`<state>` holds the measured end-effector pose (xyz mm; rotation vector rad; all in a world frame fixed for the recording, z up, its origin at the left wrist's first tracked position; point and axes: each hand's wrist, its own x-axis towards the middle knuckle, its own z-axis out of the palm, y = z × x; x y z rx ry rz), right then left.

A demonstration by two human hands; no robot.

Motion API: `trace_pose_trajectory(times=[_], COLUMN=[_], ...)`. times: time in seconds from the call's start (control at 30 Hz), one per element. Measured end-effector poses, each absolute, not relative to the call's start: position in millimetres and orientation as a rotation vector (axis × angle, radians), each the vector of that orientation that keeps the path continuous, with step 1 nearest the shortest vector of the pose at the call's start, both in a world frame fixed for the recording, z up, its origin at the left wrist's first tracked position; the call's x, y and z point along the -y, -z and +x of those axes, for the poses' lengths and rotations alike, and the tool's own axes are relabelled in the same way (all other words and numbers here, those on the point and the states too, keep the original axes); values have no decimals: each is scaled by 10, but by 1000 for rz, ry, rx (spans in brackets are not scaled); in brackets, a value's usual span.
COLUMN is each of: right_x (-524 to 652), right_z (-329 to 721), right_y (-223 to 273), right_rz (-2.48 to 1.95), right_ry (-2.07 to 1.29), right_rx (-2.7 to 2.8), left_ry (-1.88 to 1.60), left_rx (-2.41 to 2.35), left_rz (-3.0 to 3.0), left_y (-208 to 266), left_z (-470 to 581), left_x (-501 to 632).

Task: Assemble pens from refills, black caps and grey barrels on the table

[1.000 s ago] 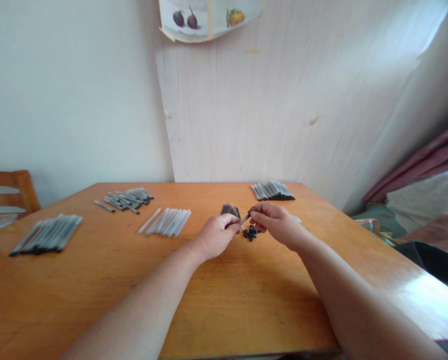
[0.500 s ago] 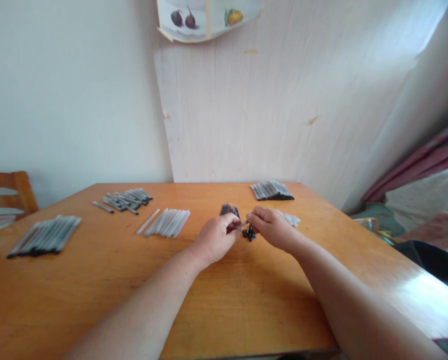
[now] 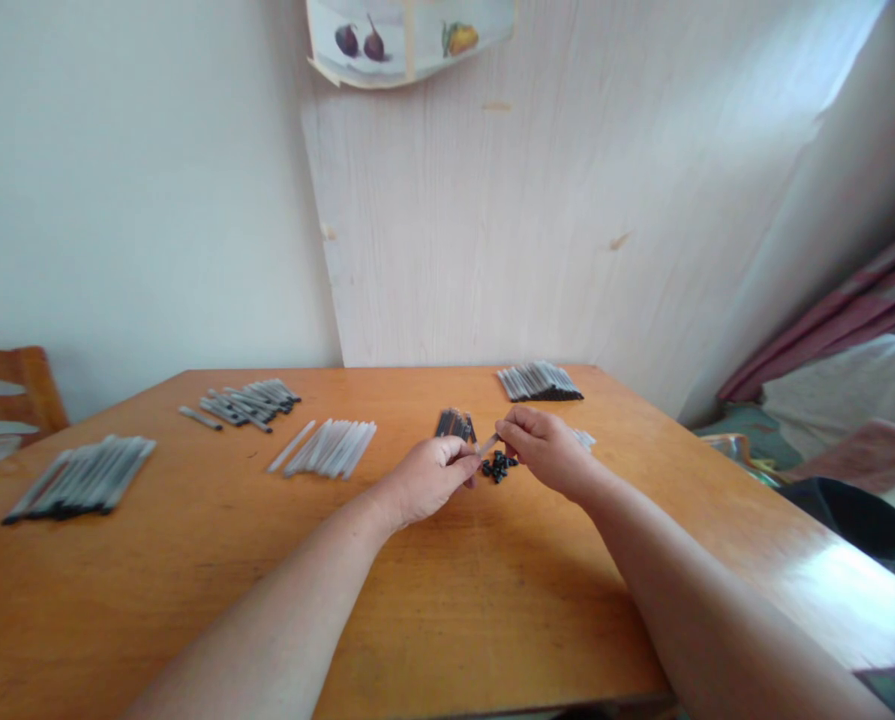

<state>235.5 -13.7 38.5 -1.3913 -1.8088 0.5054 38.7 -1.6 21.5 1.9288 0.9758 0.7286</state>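
My left hand (image 3: 438, 474) and my right hand (image 3: 540, 446) meet over the middle of the table, both with fingers pinched. Between them runs a thin, pale pen piece (image 3: 489, 444), slanting up to the right, one end in each hand. Its exact ends are hidden by my fingers. Right below lies a small heap of short black pen parts (image 3: 499, 466). Behind my left hand is a bundle of thin dark sticks (image 3: 455, 424) that look like pen refills. Small whitish pieces (image 3: 585, 439) show partly from behind my right hand.
On the wooden table (image 3: 447, 620), white pen tubes (image 3: 333, 447) lie left of my hands. Black-ended pens form a loose pile (image 3: 249, 402) at back left, a row (image 3: 87, 478) at far left and a stack (image 3: 539, 381) at back right. A chair (image 3: 16, 385) stands left.
My hands have drawn slightly apart, so more of the pen piece shows between them. The view has shifted a little, and more of the black parts and dark sticks is visible.
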Motion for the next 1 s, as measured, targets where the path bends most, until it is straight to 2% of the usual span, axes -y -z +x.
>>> trace_pose_trajectory(times=[0.23, 0.53, 1.0], right_x=[118, 40, 56], right_z=[2345, 2432, 2400], right_y=[-358, -276, -302], right_rz=[-1359, -1341, -1277], right_ry=[-497, -597, -844], right_rx=[1824, 1731, 1618], left_ry=[-829, -614, -876], left_rx=[-1052, -921, -1054], left_rz=[2025, 1764, 1998], left_y=[-187, -259, -203], left_z=[398, 374, 408], left_x=[-3, 50, 26])
